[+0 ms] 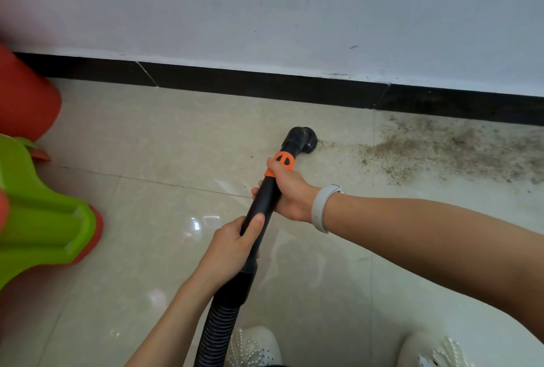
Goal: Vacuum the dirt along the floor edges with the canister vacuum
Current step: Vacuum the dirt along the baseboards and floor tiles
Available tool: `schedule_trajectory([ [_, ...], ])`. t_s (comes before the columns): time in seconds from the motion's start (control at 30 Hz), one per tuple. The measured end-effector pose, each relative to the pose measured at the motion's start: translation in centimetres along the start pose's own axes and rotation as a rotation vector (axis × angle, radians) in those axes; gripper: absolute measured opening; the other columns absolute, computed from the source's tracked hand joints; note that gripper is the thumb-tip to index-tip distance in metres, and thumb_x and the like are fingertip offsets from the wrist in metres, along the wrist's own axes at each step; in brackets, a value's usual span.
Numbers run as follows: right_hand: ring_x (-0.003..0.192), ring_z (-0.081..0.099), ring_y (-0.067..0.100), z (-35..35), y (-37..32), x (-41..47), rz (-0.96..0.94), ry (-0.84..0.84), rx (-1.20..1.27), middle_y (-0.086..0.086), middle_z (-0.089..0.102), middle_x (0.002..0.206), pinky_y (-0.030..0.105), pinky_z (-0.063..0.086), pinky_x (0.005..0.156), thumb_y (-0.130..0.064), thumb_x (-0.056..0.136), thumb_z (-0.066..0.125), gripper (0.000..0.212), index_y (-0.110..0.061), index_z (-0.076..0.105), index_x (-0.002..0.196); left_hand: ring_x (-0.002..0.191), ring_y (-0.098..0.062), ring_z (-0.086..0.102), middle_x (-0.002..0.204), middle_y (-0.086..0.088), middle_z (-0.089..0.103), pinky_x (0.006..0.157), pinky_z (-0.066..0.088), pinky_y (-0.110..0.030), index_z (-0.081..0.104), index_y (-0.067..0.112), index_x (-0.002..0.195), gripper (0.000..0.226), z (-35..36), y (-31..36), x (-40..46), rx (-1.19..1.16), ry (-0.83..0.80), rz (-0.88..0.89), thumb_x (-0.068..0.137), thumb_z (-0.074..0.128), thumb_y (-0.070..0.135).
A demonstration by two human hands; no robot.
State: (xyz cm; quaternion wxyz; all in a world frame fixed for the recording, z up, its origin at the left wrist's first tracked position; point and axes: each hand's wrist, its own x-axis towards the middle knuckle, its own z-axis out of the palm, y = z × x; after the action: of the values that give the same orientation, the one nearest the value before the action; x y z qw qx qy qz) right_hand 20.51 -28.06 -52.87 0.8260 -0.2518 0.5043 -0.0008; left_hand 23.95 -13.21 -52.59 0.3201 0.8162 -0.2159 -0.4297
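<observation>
Beige glossy floor tiles [164, 137] meet a black skirting strip [265, 84] at the far side, and brown gritty dirt [435, 148] spreads to the right. Both hands wrap the black vacuum wand [265, 198]: right hand [290, 190] farther along, left hand [232, 244] nearer. Its round brush nozzle [303, 140] touches the dirt's left edge; best kept flat and swept slowly rightward, hugging the skirting.
</observation>
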Motion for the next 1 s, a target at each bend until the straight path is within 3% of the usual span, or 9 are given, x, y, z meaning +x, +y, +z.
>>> schedule_trajectory([
  [0.63, 0.068, 0.057, 0.025, -9.1, -2.1, -2.5, -0.093, 0.172, 0.21, 0.01, 0.047, 0.081, 0.038, 0.05, 0.066, -0.031, 0.097, 0.051, 0.026, -0.008, 0.043, 0.09, 0.059, -0.019, 0.065, 0.061, -0.001, 0.065, 0.071, 0.055, -0.04, 0.056, 0.012, 0.075, 0.044, 5.8, 4.5, 2.0, 0.101, -0.255, 0.141, 0.092, 0.045, 0.052],
  [1.0, 0.069, 0.054, 0.023, -5.0, -3.9, 0.1, -0.14, 0.089, 0.103, 0.01, 0.047, 0.081, 0.036, 0.051, 0.065, -0.031, 0.096, 0.052, 0.025, -0.009, 0.043, 0.091, 0.071, -0.023, 0.066, 0.075, -0.007, 0.067, 0.074, 0.055, -0.04, 0.057, 0.012, 0.083, 0.044, 3.9, 4.6, 3.8, 0.158, -0.034, 0.137, 0.093, 0.04, 0.052],
])
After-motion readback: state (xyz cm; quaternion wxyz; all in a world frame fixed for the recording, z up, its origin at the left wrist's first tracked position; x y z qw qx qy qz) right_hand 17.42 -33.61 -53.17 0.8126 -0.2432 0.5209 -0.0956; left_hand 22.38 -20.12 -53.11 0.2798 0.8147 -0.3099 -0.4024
